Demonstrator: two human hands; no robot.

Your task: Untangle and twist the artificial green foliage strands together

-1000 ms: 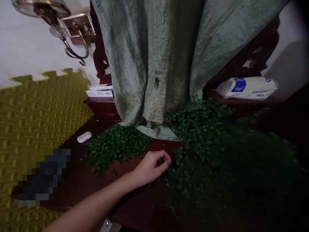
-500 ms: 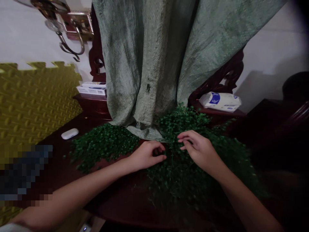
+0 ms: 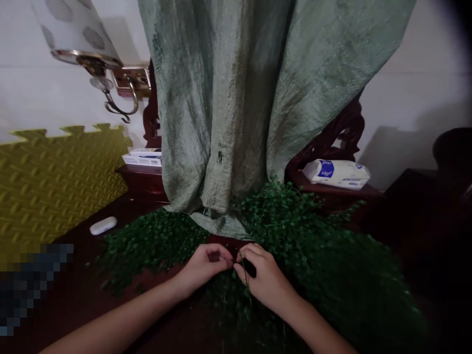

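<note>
Head view: The left hand [image 3: 204, 265] and right hand [image 3: 263, 280] meet at lower centre of the frame, fingertips touching. Both are pinched closed on a thin sprig [image 3: 248, 287] that runs down between them. The sprig lies at the left edge of the large foliage heap [image 3: 324, 255], which fills the lower right. A smaller heap [image 3: 147, 241] lies just left of the hands on the dark counter [image 3: 77, 300]. A green curtain [image 3: 239, 98] hangs from the top, its hem touching both heaps. A white case [image 3: 103, 225] lies at left, near a yellow mat [image 3: 55, 172]. A tissue pack [image 3: 337, 173] rests at right, behind the foliage.
</note>
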